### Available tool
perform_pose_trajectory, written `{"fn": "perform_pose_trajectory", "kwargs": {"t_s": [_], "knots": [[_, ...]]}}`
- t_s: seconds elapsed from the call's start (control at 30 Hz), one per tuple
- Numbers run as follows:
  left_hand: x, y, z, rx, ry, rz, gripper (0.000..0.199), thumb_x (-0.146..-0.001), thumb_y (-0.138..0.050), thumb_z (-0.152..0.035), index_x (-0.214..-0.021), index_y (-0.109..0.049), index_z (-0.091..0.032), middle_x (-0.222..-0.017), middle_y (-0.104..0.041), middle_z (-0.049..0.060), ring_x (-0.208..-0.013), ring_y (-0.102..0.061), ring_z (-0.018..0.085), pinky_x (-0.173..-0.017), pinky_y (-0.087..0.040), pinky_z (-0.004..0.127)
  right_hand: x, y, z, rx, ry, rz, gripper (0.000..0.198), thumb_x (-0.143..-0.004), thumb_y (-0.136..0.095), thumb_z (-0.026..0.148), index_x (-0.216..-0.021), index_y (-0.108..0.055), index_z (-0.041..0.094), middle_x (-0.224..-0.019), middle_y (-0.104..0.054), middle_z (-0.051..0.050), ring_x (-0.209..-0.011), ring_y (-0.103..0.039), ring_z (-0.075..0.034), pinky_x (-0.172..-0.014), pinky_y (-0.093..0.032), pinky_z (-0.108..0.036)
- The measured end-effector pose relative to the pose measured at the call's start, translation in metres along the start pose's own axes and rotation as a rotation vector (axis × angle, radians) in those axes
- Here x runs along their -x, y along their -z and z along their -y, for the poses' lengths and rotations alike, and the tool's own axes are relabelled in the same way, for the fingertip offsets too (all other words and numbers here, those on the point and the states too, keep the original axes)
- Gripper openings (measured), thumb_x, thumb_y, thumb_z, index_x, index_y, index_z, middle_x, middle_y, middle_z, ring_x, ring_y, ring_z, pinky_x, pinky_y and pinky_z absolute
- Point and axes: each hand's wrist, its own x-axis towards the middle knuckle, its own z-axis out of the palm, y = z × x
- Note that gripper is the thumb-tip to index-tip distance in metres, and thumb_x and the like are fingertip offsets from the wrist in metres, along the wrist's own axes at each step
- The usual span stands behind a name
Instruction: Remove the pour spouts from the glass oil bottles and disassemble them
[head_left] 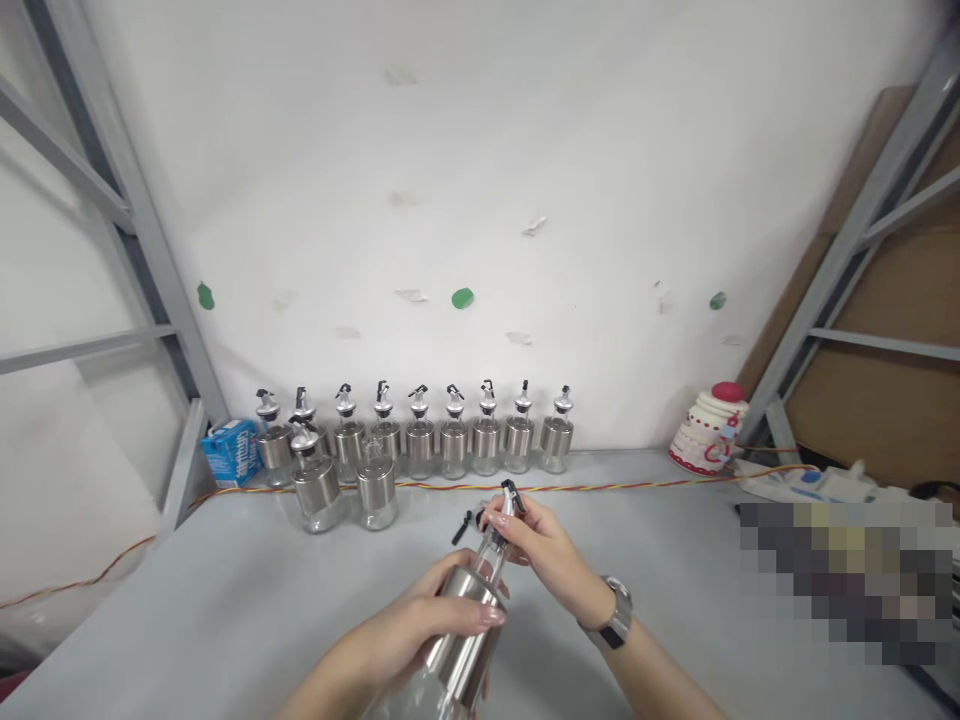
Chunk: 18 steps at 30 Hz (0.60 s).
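Observation:
My left hand point(420, 620) is wrapped round the steel sleeve of a glass oil bottle point(461, 655), tilted with its neck up and to the right. At the bottle's mouth, my right hand point(551, 560) pinches a silver pour spout point(509, 502) with a black flip cap. How deep the spout sits in the neck is hidden by the fingers. Just beyond my hands, a second black-tipped spout point(463, 527) is partly covered by my right fingers. A bottle with no spout point(376, 488) stands left of my hands, beside a bottle with a spout point(316, 490).
Several bottles with spouts point(454, 445) stand in a row along the wall. A blue carton point(232, 453) is at the left end, a white jar with a red lid point(709, 430) at the right. A twisted red-yellow wire point(600, 487) crosses the grey table point(225, 610). Metal posts point(146, 230) flank it.

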Motion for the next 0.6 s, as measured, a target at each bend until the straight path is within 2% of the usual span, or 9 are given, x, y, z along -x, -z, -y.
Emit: {"fn": "perform_pose_trajectory", "kwargs": {"t_s": [0.13,0.23,0.37,0.6], "knots": [[-0.004,0.012,0.004,0.132,-0.033,0.259,0.039,-0.073,-0.04,-0.032,-0.107,-0.045,-0.013,-0.055,-0.055,0.003,-0.044,-0.053,0.014,-0.04,-0.038,0.02,0.003,0.0,0.001,-0.056,0.09,0.089,0.024,-0.072,-0.058,0.039,-0.078,-0.053,0.016,-0.061,-0.04,0.004,-0.05,-0.03,-0.006,-0.044,-0.023,-0.02],[-0.007,0.017,0.008,0.215,-0.043,0.423,0.048,-0.076,-0.029,-0.038,-0.113,-0.041,-0.01,-0.055,-0.055,0.004,-0.039,-0.05,0.013,-0.035,-0.038,0.02,0.005,0.001,0.002,-0.067,0.15,0.125,0.022,-0.074,-0.057,0.038,-0.081,-0.053,0.017,-0.061,-0.038,0.004,-0.05,-0.029,-0.006,-0.045,-0.023,-0.02],[-0.007,0.02,0.011,0.315,-0.041,0.503,0.053,-0.077,-0.025,-0.042,-0.116,-0.038,-0.01,-0.053,-0.052,0.002,-0.039,-0.05,0.013,-0.034,-0.038,0.019,0.008,0.004,0.007,0.006,0.189,0.148,0.02,-0.073,-0.059,0.034,-0.083,-0.055,0.017,-0.064,-0.041,0.003,-0.052,-0.031,-0.006,-0.046,-0.024,-0.021],[-0.009,0.017,0.011,0.318,-0.03,0.593,0.058,-0.071,-0.031,-0.047,-0.117,-0.038,-0.011,-0.052,-0.052,0.001,-0.036,-0.047,0.012,-0.031,-0.036,0.018,0.012,0.004,0.013,0.04,0.193,0.148,0.025,-0.068,-0.063,0.037,-0.083,-0.058,0.018,-0.063,-0.042,0.003,-0.052,-0.031,-0.008,-0.048,-0.024,-0.022]]}}
